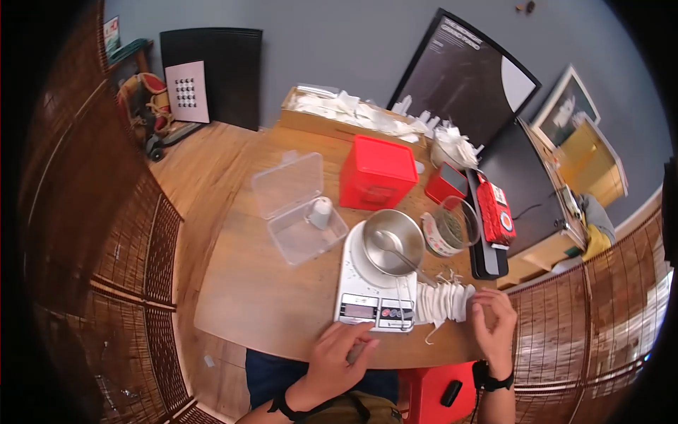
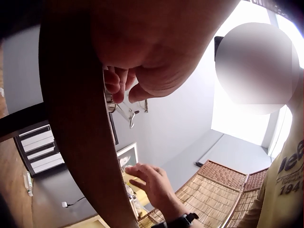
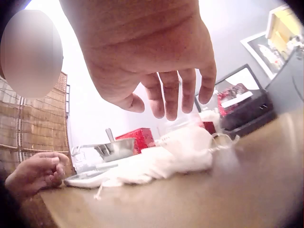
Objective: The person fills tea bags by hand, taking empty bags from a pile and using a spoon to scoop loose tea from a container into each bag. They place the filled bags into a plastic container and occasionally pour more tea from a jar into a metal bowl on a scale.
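Observation:
At the table's front edge, my left hand (image 1: 339,359) rests with loosely bent fingers by the display end of a white digital kitchen scale (image 1: 351,290). On the scale stands a steel bowl (image 1: 376,260) with a metal spoon (image 1: 395,249) in it. My right hand (image 1: 494,326) hovers at the right end of a row of small white drawstring pouches (image 1: 443,302). In the right wrist view, its fingers (image 3: 170,97) hang apart above the pouches (image 3: 156,164), with nothing between them. The left wrist view shows the left fingers (image 2: 118,85) at the table edge, partly hidden by the palm.
Behind the scale are a red box (image 1: 378,173), an open clear plastic container (image 1: 300,237) with a white spool (image 1: 320,212), and a cup of dried herbs (image 1: 450,230). A red packet (image 1: 496,212) lies at right. A cardboard tray (image 1: 339,126) of white pouches sits at the back.

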A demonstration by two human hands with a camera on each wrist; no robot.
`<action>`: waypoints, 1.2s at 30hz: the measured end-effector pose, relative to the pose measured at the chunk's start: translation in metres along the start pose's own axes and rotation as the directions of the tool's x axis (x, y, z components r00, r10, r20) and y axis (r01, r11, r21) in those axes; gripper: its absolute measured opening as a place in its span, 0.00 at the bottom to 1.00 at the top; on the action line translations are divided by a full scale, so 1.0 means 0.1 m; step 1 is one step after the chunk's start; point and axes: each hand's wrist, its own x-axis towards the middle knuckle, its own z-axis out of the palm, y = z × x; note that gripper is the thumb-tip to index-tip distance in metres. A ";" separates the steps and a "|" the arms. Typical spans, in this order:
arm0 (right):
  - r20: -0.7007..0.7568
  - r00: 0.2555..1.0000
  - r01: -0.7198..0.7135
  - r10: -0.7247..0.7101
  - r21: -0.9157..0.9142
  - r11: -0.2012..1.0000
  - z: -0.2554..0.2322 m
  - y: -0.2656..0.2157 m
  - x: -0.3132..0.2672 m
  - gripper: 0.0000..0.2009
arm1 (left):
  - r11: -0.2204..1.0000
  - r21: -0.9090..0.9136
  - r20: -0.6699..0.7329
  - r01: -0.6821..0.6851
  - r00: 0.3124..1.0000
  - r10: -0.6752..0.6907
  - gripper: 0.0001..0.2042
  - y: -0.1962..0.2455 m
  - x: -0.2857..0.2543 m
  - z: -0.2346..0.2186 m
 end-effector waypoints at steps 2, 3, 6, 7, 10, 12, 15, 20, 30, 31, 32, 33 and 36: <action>-0.005 1.000 -0.009 0.009 0.051 0.999 -0.04 -0.25 0.26 0.04 | 1.000 -0.009 -0.012 -0.007 1.000 0.007 0.16 0.03 0.02 -0.02; 0.000 1.000 0.001 -0.001 0.058 0.998 -0.03 -0.42 0.42 0.04 | 1.000 -0.024 -0.007 -0.018 1.000 0.018 0.16 0.04 0.03 -0.02; 0.082 0.964 0.243 -0.252 0.106 0.964 0.10 -0.91 0.90 0.05 | 0.998 -0.038 -0.015 -0.047 0.999 0.047 0.17 -0.02 0.02 -0.02; 0.157 0.912 0.361 -0.378 0.131 0.924 0.18 -1.06 1.05 0.06 | 0.998 -0.055 -0.007 -0.043 0.999 0.042 0.17 -0.02 0.01 -0.02; 0.288 0.784 0.517 -0.550 0.187 0.835 0.55 -1.40 1.38 0.10 | 0.997 -0.069 -0.001 -0.044 0.999 0.045 0.17 -0.08 -0.01 0.00; 0.346 0.722 0.563 -0.599 0.210 0.800 0.83 -1.55 1.50 0.13 | 0.995 -0.085 -0.009 -0.048 0.999 0.047 0.16 -0.08 -0.01 -0.01; 0.481 0.683 0.600 -0.549 0.058 0.798 1.18 -1.65 1.61 0.18 | 0.992 -0.119 -0.020 -0.045 0.999 0.043 0.16 -0.07 -0.01 0.00; 0.506 0.690 0.618 -0.518 -0.038 0.785 1.44 -1.66 1.66 0.19 | 0.986 -0.162 0.007 -0.043 0.999 0.045 0.14 -0.07 -0.02 -0.02; 0.323 0.793 0.484 -0.516 0.181 0.856 0.90 -1.67 1.60 0.13 | 0.989 -0.138 0.011 -0.053 0.998 0.055 0.14 -0.04 0.01 -0.03; 0.327 0.801 0.469 -0.502 0.178 0.865 0.73 -1.68 1.54 0.13 | 0.992 -0.110 -0.017 -0.065 0.998 0.063 0.14 -0.04 0.01 -0.02; 0.267 0.844 0.395 -0.466 0.278 0.875 0.56 -1.68 1.46 0.12 | 0.994 -0.083 -0.042 -0.074 0.997 0.070 0.13 -0.04 0.01 -0.02; 0.210 0.885 0.320 -0.417 0.378 0.869 0.40 -1.65 1.36 0.11 | 0.994 -0.091 -0.022 -0.062 0.998 0.060 0.13 -0.03 0.01 -0.02; 0.168 0.949 0.142 -0.265 0.523 0.840 0.00 -1.38 0.91 0.10 | 0.996 -0.075 -0.072 -0.049 0.996 0.043 0.13 -0.01 0.02 -0.01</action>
